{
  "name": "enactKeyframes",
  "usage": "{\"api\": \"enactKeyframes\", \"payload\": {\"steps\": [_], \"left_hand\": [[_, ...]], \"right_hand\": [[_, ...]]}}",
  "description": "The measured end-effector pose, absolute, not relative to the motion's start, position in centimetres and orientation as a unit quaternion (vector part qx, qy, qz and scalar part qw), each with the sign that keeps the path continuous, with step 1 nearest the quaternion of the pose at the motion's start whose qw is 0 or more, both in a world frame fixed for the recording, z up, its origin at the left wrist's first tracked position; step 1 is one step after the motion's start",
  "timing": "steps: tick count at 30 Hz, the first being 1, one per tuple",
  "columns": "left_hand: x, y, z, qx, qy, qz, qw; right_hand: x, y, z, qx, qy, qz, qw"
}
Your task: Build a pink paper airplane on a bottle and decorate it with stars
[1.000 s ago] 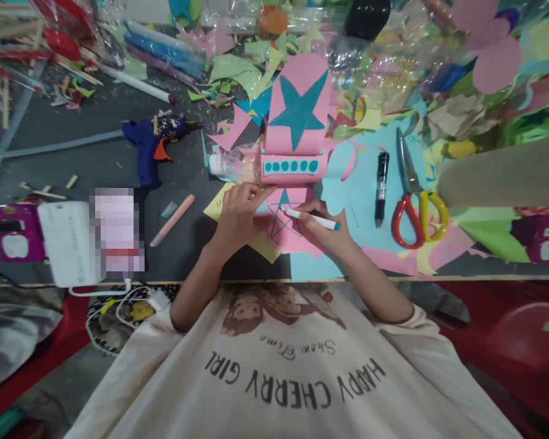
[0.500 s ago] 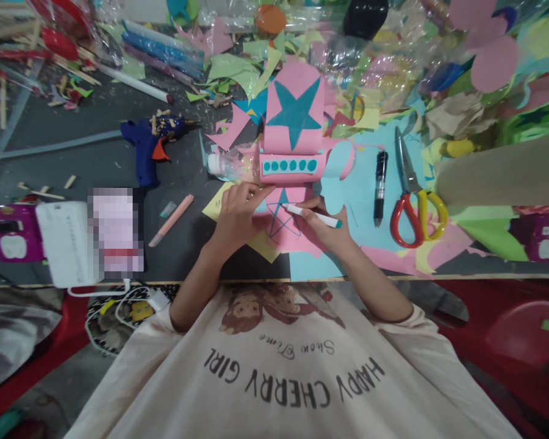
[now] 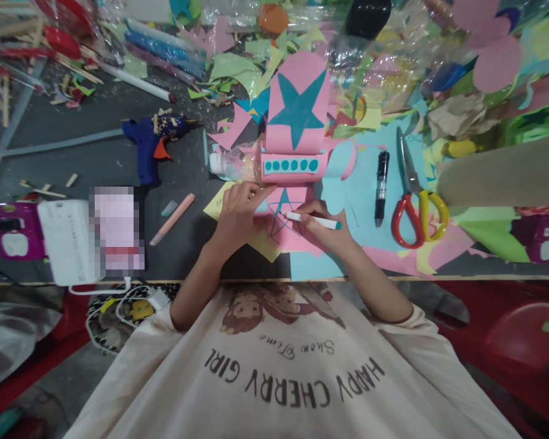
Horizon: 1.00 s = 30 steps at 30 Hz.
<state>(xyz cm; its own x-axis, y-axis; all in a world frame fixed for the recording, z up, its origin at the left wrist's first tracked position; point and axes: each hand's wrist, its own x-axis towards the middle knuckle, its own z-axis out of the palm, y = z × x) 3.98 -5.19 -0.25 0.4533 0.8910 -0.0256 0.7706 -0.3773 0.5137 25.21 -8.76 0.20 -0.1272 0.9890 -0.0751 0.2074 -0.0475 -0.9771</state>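
Observation:
My right hand [image 3: 326,230] is closed around a white marker with a teal cap [image 3: 312,219], its tip resting on a star outline drawn on a pink paper sheet [image 3: 287,227]. My left hand [image 3: 238,213] presses down on the left edge of that sheet, fingers curled together. Just beyond stands a pink paper craft [image 3: 296,119] bearing a large teal star and a row of teal dots.
A blue glue gun [image 3: 152,145] lies at the left, red-and-yellow scissors [image 3: 414,195] and a black pen [image 3: 381,186] at the right. A pink stick [image 3: 172,219], a white power bank [image 3: 68,241], paper scraps and plastic wrap crowd the dark table [image 3: 96,164].
The marker tip has shifted slightly across the star outline. My left hand stays pressed on the paper.

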Motion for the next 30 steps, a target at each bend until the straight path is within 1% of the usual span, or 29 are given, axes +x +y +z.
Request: {"api": "enactKeyframes", "payload": {"steps": [5,18,23,30], "left_hand": [[3.9,-5.3,-0.3,0.823,0.505,0.138,0.220],[3.9,-5.3,-0.7,0.822,0.507,0.147,0.214],[3.9,-5.3,-0.6,0.821,0.506,0.139,0.226],[4.0,-5.3,-0.6,0.817,0.513,0.133,0.227]], "right_hand": [[25.6,-8.8,0.1,-0.516,-0.586,0.506,0.368],[25.5,-8.6,0.1,-0.503,-0.574,0.519,0.385],[25.2,-9.0,0.3,-0.535,-0.543,0.505,0.405],[24.6,-10.8,0.9,-0.558,-0.540,0.486,0.401]]}}
